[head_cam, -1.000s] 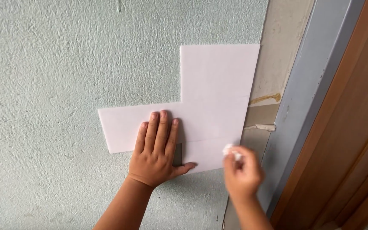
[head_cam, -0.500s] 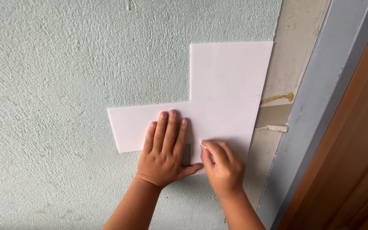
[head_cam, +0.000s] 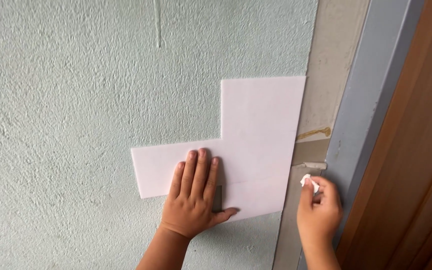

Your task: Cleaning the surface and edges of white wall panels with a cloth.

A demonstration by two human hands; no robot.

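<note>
Two hands are working at the wall. The right hand (head_cam: 318, 210) is closing its grip on a small white wad (head_cam: 310, 183), pinched between fingertips and thumb, just beside the grey door frame (head_cam: 371, 115) and clear of the sheet. The left hand (head_cam: 196, 200) is gripping nothing: it is lying flat, fingers spread, pressing the lower part of the white L-shaped sheet (head_cam: 261, 135) against the textured green wall (head_cam: 76, 100).

Risk assessment, as a judgement only:
- The sheet is being held by one palm near its lower edge. The tall upper section is standing unsupported and may be peeling or tipping away from the wall.
- The rough wall texture is likely offering poor adhesion.
- Any slip of the palm is likely to be shifting the sheet out of line with the unpainted strip (head_cam: 326, 75) beside the frame.
</note>
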